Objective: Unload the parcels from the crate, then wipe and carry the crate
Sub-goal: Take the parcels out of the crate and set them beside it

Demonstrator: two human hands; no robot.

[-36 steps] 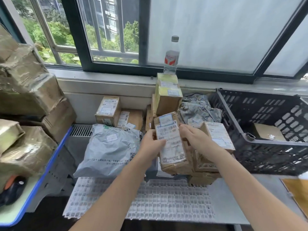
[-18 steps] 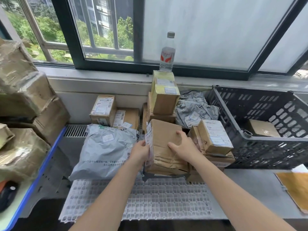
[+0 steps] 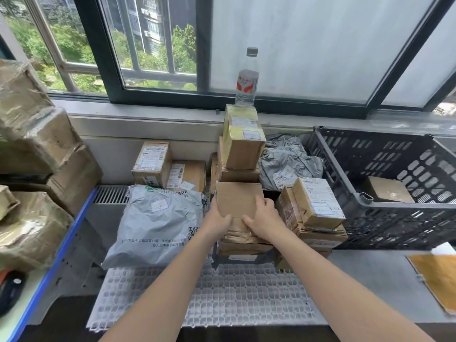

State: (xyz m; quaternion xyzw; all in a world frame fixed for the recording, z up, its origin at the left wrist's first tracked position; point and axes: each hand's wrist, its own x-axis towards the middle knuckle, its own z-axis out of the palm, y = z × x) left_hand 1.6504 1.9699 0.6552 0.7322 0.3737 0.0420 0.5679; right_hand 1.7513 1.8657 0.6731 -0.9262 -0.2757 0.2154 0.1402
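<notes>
Head view, unloading stage: a brown parcel (image 3: 238, 201) lies flat on a low pile (image 3: 243, 243) of taped boxes at the middle of the bench (image 3: 370, 280), at 9 o'clock from the black crate (image 3: 345, 174). The left hand (image 3: 218, 219) grips its left edge, thumb on top, the fingers curled out of sight round the side. The right hand (image 3: 265, 220) rests on its top face, fingers (image 3: 265, 204) nearly straight and pressing down. One small box (image 3: 387, 192) is left on the crate floor, so unloading appears almost done, with wiping and carrying not yet begun. Likely hazards: the pile beneath is crumpled and uneven, so the parcel may slide toward 6 o'clock onto the white grid mat (image 3: 209, 297) once let go. At 12 o'clock a tall stack (image 3: 243, 144) stands close, a water bottle (image 3: 246, 77) behind it, and a careless nudge could topple it. At 3 o'clock a labelled box (image 3: 318, 201) sits tilted, just beside the right wrist
</notes>
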